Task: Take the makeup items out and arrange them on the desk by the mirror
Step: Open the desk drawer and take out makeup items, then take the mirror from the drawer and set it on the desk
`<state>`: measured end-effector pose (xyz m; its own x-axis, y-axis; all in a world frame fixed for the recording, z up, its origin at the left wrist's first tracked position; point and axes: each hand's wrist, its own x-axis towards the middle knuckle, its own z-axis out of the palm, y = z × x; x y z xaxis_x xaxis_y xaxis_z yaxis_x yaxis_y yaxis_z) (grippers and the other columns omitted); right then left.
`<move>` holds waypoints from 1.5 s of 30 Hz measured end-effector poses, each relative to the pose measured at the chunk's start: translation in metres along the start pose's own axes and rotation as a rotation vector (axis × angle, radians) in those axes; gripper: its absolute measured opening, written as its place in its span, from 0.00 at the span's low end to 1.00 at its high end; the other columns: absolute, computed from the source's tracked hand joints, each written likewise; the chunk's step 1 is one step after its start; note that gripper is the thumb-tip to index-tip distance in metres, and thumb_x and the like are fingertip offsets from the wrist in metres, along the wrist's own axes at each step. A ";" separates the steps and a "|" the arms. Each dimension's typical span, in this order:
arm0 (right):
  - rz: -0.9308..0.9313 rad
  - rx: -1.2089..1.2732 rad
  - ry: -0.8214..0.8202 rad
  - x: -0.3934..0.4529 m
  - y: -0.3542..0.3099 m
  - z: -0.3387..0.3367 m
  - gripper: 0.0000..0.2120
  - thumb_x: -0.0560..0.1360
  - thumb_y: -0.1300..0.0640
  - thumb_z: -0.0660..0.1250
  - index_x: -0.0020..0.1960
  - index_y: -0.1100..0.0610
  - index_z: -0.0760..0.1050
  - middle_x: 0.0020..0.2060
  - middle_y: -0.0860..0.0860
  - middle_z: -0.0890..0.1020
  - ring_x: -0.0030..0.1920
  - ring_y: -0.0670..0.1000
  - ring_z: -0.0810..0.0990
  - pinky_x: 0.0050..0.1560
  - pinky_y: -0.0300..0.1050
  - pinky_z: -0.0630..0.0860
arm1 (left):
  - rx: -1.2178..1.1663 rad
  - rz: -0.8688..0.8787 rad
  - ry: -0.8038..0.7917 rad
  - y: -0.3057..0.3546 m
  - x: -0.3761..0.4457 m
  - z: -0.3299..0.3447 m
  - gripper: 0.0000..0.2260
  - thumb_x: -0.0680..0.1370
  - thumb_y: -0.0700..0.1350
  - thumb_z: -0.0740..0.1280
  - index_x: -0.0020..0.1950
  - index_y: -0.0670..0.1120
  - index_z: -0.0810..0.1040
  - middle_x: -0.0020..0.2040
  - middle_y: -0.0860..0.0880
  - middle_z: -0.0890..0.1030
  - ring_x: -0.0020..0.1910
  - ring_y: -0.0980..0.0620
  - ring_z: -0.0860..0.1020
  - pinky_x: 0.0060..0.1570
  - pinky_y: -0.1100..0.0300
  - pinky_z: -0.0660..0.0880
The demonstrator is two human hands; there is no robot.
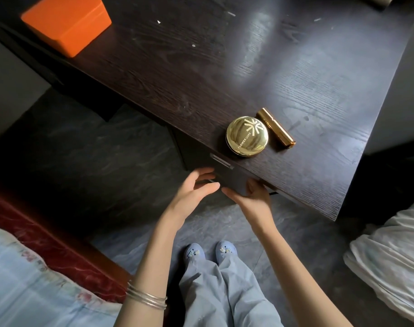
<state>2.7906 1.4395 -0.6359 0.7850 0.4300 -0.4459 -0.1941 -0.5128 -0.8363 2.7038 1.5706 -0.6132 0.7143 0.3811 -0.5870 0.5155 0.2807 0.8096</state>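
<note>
A person stands at a dark wooden desk (201,74), seen from above. Near its front edge lie two makeup items — a round gold compact (247,136) and, just beside it on the right, a gold lipstick tube (275,127) lying on its side. Below them both hands reach to the drawer front (227,173). The left hand (194,192) hangs with fingers relaxed and spread, grasping nothing. The right hand (251,197) rests straight fingers against the drawer's lower edge. An orange box (66,24) sits at the desk's far left.
</note>
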 end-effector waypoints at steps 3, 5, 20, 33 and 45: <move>-0.032 0.060 -0.086 -0.014 -0.011 0.002 0.27 0.67 0.55 0.76 0.63 0.48 0.71 0.56 0.36 0.75 0.55 0.30 0.73 0.54 0.21 0.66 | 0.004 0.017 -0.012 0.004 -0.011 -0.008 0.16 0.77 0.41 0.65 0.63 0.51 0.72 0.61 0.51 0.77 0.58 0.61 0.75 0.62 0.60 0.71; -0.071 0.091 -0.113 -0.024 -0.020 0.006 0.31 0.66 0.54 0.76 0.66 0.51 0.70 0.63 0.42 0.75 0.62 0.37 0.73 0.63 0.31 0.67 | 0.006 0.032 -0.012 0.009 -0.023 -0.017 0.17 0.77 0.41 0.65 0.65 0.49 0.72 0.61 0.51 0.76 0.57 0.62 0.75 0.59 0.63 0.72; -0.476 0.067 -0.379 -0.105 -0.239 0.092 0.32 0.65 0.51 0.73 0.68 0.49 0.69 0.60 0.45 0.79 0.61 0.40 0.76 0.66 0.42 0.70 | 0.003 0.316 0.246 0.131 -0.168 -0.186 0.17 0.76 0.45 0.67 0.65 0.54 0.72 0.60 0.56 0.77 0.59 0.61 0.75 0.55 0.64 0.72; -0.582 -0.014 -0.601 -0.072 -0.344 0.194 0.30 0.70 0.58 0.73 0.69 0.50 0.67 0.61 0.46 0.78 0.60 0.39 0.76 0.65 0.41 0.71 | 0.013 0.332 0.429 0.172 -0.192 -0.299 0.18 0.76 0.47 0.66 0.65 0.55 0.70 0.60 0.58 0.76 0.58 0.64 0.74 0.52 0.66 0.70; -0.587 -0.052 -0.764 0.013 -0.455 0.322 0.29 0.70 0.59 0.73 0.68 0.48 0.67 0.60 0.45 0.78 0.62 0.41 0.75 0.65 0.42 0.70 | -0.025 0.289 0.602 0.235 -0.144 -0.439 0.21 0.71 0.55 0.66 0.64 0.58 0.71 0.60 0.59 0.76 0.58 0.62 0.75 0.63 0.55 0.70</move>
<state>2.6991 1.9177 -0.3642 0.1505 0.9866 -0.0635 0.1484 -0.0861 -0.9852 2.5143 1.9684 -0.3406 0.4291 0.8673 -0.2522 0.3266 0.1113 0.9386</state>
